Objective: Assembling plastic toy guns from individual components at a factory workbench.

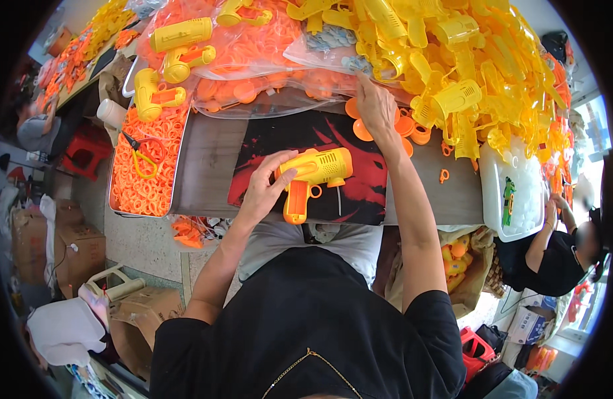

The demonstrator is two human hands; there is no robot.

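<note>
Left hand (pixel 265 189) gripping yellow toy-gun housing (pixel 328 166), barrel rightward, handle at table (pixel 436 193) front edge | my right hand (pixel 379 110) beyond, rightward, by orange discs (pixel 363 131); can't tell its grip

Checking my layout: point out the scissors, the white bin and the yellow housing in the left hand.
Scissors (pixel 137 147), head view, near the pivot.
White bin (pixel 490 191), head view, left wall.
Yellow housing (pixel 318 168), head view, barrel.

workshop, heaped yellow plastic parts (pixel 499 66), cardboard boxes (pixel 80 259)
</note>
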